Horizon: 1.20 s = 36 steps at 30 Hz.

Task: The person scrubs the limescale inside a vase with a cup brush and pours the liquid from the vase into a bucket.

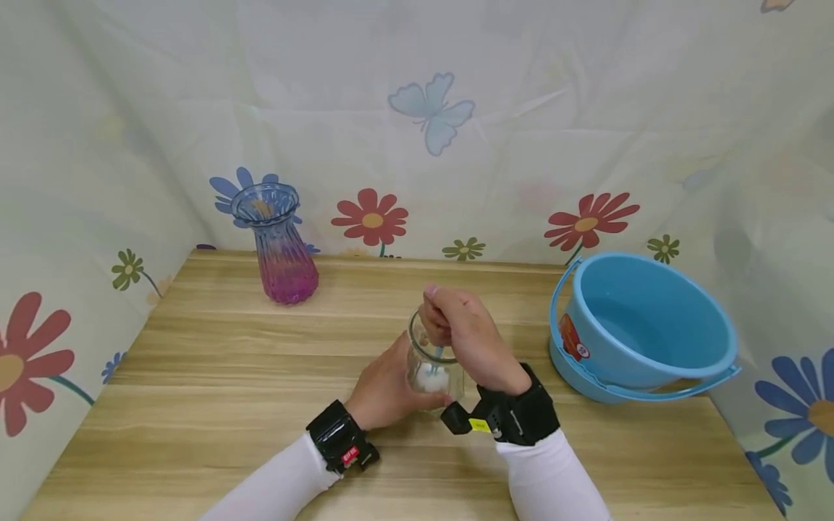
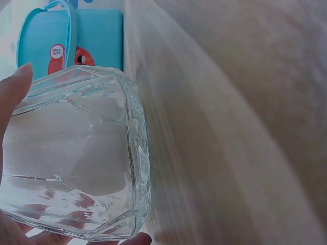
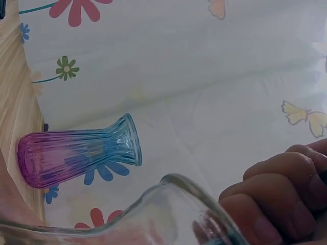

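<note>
**Faceted glass jar (image 2: 76,153) held mid-worktop, pale-blue stem inside**

The thick, clear jar stands about upright at the middle of the worktop (image 1: 195,376), its rounded mouth flaring above bevelled, flat-sided walls; whether its base touches is unclear. The left hand (image 1: 387,387) wraps the side, thumb across the near face. The right hand (image 1: 470,336) is curled over the mouth, pinching the slim stem (image 1: 439,352), which runs down to a soft-looking white mass (image 1: 430,378) within.

Further out, a ribbed glass vase (image 1: 287,253), fading from blue to magenta, stands back left. To the right sits a smooth, light-blue bucket (image 1: 606,354) with an oval-looking rim and slender handle. The worktop has streaky wood grain; creased, flower-printed cloth (image 1: 326,58) hangs behind.
</note>
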Each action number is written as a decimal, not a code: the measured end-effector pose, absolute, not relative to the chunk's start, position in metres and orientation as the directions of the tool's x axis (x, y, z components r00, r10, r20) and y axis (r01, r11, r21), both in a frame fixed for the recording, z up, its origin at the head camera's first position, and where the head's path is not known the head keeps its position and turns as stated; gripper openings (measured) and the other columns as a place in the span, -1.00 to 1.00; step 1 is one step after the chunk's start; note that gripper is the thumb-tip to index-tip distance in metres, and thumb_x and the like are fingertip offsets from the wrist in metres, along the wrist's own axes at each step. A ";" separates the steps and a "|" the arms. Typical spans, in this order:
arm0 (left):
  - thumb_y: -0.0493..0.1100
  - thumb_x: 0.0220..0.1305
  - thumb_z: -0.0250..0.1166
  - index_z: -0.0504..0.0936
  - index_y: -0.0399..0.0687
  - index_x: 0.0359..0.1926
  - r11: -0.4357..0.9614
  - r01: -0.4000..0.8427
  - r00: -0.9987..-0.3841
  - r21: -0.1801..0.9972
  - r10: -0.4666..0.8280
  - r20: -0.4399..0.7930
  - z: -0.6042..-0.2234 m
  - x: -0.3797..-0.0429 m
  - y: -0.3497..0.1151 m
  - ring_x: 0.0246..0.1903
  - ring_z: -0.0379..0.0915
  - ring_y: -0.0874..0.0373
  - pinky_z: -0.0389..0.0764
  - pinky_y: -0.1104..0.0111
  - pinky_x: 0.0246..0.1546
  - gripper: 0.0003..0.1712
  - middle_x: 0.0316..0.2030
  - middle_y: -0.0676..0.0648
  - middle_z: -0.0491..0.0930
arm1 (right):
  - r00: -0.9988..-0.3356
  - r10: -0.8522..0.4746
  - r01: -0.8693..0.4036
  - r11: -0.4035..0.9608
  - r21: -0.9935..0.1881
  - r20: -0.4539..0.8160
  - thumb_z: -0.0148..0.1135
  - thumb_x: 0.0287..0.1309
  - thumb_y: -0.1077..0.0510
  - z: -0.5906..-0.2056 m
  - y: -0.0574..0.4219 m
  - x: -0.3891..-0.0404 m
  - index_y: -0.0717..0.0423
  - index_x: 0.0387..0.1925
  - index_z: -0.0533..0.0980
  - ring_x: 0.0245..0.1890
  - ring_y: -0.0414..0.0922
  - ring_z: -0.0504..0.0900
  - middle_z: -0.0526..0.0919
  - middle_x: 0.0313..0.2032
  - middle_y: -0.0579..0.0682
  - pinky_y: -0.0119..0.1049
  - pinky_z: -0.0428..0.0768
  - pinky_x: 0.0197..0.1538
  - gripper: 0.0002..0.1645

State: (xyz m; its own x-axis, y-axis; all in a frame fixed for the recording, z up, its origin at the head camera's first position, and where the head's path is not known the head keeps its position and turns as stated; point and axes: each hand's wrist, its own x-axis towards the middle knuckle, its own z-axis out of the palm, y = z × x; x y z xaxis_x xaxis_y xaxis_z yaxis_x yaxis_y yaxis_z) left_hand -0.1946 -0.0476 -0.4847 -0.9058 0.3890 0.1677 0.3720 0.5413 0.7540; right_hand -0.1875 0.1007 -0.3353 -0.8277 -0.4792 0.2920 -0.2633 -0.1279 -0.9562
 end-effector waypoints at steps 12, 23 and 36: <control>0.60 -0.31 0.38 -0.10 0.53 0.42 0.547 0.372 -0.906 0.750 0.391 0.164 -0.485 -0.195 -0.048 -0.07 0.39 0.30 0.57 0.20 -0.18 0.29 0.12 0.18 0.44 | -0.838 -0.456 -0.285 -0.099 -0.953 0.298 -0.25 0.52 -0.03 -0.335 0.100 -0.187 0.17 -0.70 0.12 -0.71 -0.05 0.07 0.08 -0.70 -0.05 -0.25 0.05 -0.58 -0.38; 0.65 -0.35 0.34 0.02 0.32 0.44 0.571 0.381 -0.912 0.727 0.363 0.192 -0.488 -0.194 -0.046 -0.10 0.40 0.28 0.56 0.19 -0.19 0.33 0.10 0.11 0.47 | -0.801 -0.404 -0.316 -0.340 -0.886 0.441 -0.47 0.51 0.12 -0.332 0.103 -0.188 0.13 -0.49 0.21 -0.63 -0.10 0.05 0.08 -0.61 -0.05 -0.21 0.01 -0.50 -0.56; 0.60 -0.35 0.39 -0.03 0.29 0.47 0.579 0.376 -0.915 0.724 0.354 0.192 -0.484 -0.193 -0.045 -0.01 0.38 0.24 0.57 0.10 -0.12 0.38 0.16 0.08 0.44 | -0.729 -0.271 -0.556 -0.301 -0.775 0.628 -0.41 0.55 0.11 -0.327 0.104 -0.183 0.26 -0.44 0.23 -0.65 -0.16 0.07 0.11 -0.60 -0.06 -0.23 0.02 -0.58 -0.55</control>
